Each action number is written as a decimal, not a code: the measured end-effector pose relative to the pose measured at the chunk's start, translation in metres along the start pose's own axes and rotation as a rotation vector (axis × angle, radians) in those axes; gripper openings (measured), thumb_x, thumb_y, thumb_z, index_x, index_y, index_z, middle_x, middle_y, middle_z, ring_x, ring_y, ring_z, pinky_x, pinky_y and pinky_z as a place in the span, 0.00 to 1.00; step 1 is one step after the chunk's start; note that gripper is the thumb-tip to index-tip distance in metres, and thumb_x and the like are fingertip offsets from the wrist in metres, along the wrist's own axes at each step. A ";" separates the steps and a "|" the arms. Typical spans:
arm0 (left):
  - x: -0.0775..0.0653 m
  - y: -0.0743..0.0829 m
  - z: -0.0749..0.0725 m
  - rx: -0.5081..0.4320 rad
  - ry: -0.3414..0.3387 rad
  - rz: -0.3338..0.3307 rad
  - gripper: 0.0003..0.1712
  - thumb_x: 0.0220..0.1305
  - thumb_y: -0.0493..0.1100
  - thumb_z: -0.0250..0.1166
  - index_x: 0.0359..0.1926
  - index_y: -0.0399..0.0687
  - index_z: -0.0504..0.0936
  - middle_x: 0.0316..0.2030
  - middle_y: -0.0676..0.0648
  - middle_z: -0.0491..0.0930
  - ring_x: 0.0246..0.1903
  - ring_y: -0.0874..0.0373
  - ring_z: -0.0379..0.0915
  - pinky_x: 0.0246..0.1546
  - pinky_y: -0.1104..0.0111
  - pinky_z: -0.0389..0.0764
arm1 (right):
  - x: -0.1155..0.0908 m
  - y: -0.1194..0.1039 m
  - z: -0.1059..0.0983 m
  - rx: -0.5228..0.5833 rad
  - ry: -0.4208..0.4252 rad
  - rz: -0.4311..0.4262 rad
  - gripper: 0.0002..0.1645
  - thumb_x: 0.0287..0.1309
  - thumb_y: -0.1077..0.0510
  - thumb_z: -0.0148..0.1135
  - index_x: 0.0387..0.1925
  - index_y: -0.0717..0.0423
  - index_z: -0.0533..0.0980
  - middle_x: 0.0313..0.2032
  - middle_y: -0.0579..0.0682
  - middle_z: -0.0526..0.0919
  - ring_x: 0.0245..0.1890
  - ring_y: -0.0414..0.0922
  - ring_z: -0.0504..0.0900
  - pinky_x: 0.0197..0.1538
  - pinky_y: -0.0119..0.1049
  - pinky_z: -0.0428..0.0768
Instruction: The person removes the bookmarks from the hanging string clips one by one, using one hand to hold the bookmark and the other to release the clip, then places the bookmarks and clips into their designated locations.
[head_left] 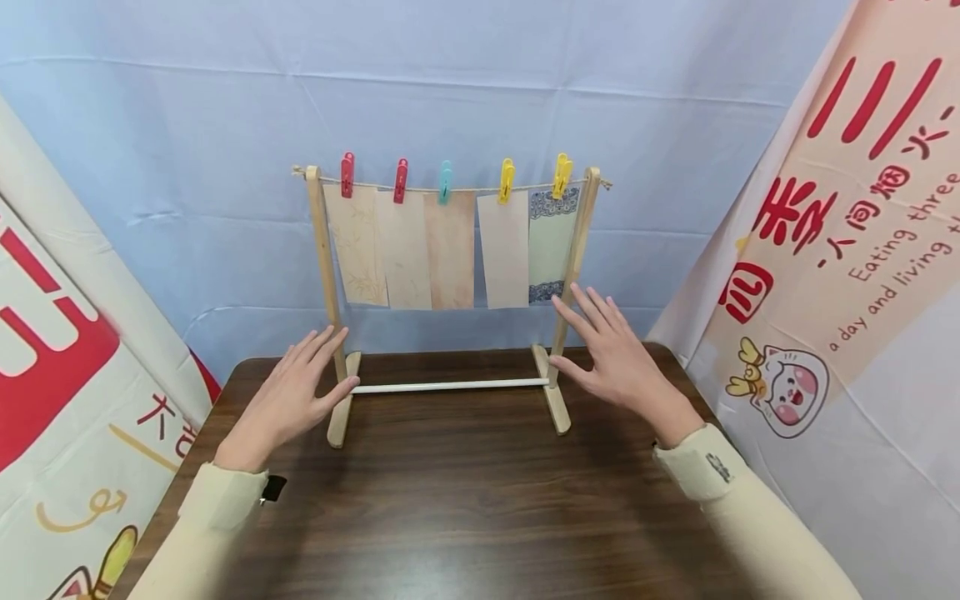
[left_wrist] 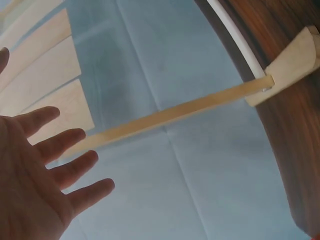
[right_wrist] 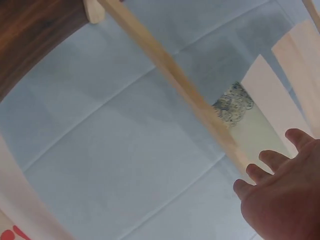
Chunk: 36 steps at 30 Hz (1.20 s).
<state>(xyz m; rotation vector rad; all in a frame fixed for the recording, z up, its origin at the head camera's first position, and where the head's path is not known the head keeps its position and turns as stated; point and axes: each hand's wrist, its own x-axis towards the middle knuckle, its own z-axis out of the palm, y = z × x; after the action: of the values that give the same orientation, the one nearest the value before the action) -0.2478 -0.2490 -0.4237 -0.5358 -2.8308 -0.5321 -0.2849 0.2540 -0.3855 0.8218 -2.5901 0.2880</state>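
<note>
A wooden stand point(head_left: 322, 242) with a white crossbar point(head_left: 450, 386) stands toward the back of the table. Several paper strips hang from its string under plastic clothespins: two red, a light blue one point(head_left: 446, 182) and two yellow. The rightmost strip point(head_left: 551, 242) is pale green with dark patterned ends; a brownish strip point(head_left: 450, 250) hangs mid-row. My left hand point(head_left: 292, 392), fingers straight and spread, is beside the left post and holds nothing. Near the right post, my right hand point(head_left: 611, 358) also has its fingers extended, holding nothing. Whether either hand touches its post, I cannot tell.
The dark wooden table point(head_left: 480, 500) stretches in front of the stand. Behind it hangs a light blue cloth backdrop point(head_left: 450, 83). Printed banners flank both sides, the right banner point(head_left: 840, 250) with red lettering and a cartoon cat.
</note>
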 end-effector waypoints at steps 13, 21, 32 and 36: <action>0.007 -0.001 0.003 -0.212 -0.052 -0.044 0.45 0.82 0.69 0.52 0.88 0.63 0.46 0.86 0.44 0.49 0.84 0.35 0.41 0.76 0.31 0.52 | 0.029 -0.017 -0.014 0.068 0.055 -0.100 0.55 0.71 0.39 0.70 0.87 0.45 0.51 0.85 0.59 0.51 0.84 0.62 0.50 0.84 0.58 0.49; 0.013 -0.003 0.011 -0.340 -0.035 -0.073 0.42 0.84 0.68 0.49 0.88 0.65 0.48 0.85 0.40 0.50 0.82 0.33 0.46 0.74 0.30 0.55 | 0.047 -0.025 -0.022 0.093 0.078 -0.143 0.55 0.71 0.40 0.70 0.87 0.46 0.53 0.85 0.59 0.53 0.84 0.61 0.52 0.83 0.59 0.53; 0.017 0.000 0.016 -0.474 0.026 -0.093 0.38 0.86 0.64 0.46 0.87 0.59 0.53 0.84 0.41 0.54 0.80 0.31 0.51 0.74 0.32 0.57 | 0.073 -0.040 -0.030 0.103 0.121 -0.232 0.53 0.71 0.42 0.71 0.86 0.50 0.56 0.83 0.59 0.57 0.83 0.58 0.56 0.82 0.56 0.56; 0.019 0.001 0.018 -0.524 0.051 -0.095 0.37 0.87 0.63 0.46 0.86 0.57 0.55 0.83 0.42 0.57 0.79 0.33 0.57 0.75 0.35 0.60 | 0.082 -0.045 -0.033 0.102 0.136 -0.276 0.53 0.70 0.43 0.71 0.85 0.52 0.57 0.83 0.60 0.59 0.83 0.57 0.57 0.83 0.55 0.56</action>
<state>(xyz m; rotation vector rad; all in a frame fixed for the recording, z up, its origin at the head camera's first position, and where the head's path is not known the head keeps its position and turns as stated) -0.2676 -0.2351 -0.4346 -0.4613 -2.6644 -1.3006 -0.3095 0.1869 -0.3165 1.1406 -2.3172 0.3808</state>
